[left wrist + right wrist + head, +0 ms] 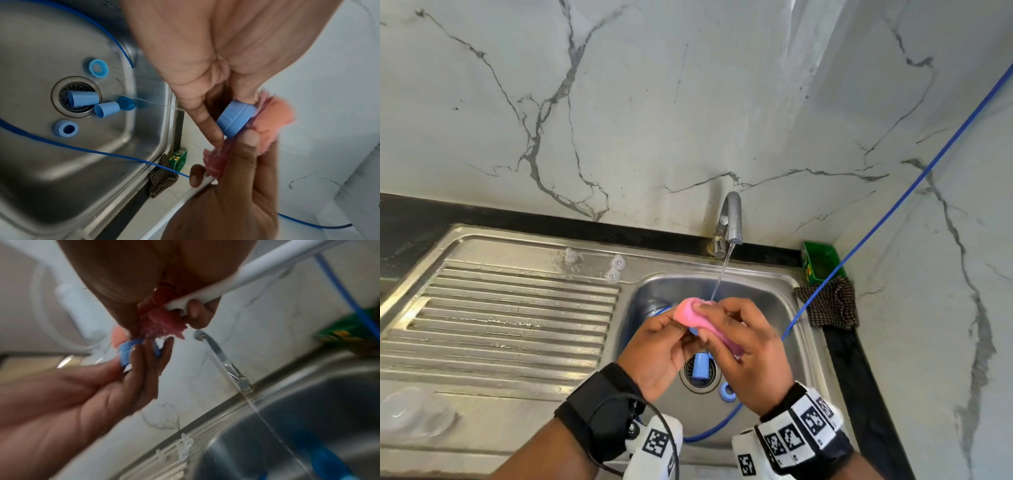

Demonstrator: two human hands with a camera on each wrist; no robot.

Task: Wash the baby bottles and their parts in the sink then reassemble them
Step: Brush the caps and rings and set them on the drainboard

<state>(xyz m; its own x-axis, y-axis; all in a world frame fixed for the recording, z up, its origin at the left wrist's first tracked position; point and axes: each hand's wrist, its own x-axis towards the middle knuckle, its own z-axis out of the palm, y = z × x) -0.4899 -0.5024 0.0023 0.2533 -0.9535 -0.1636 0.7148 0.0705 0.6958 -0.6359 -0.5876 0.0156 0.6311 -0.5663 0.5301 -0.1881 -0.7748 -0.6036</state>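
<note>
Over the sink basin point(774, 301), my left hand point(685, 334) pinches a blue bottle collar ring point(236, 118) between thumb and fingers. My right hand point(707, 323) grips a pink sponge brush point(690, 313) by its white handle point(197, 186) and presses the sponge point(273, 120) against the ring. A thin stream from the tap point(732, 219) falls just behind the sponge. Blue caps point(83, 98) lie over the drain, with two more blue rings point(98, 68) beside it. Three clear teats point(616, 269) sit on the drainboard's back edge. Clear bottles point(414, 411) lie at the front left.
A ribbed steel drainboard point(510, 318) fills the left side. In the back right corner a green box point(822, 262) stands with a checked cloth point(828, 305) in front of it. A blue cable point(893, 212) runs from the right wall down through the basin. Marble walls close off the back and right.
</note>
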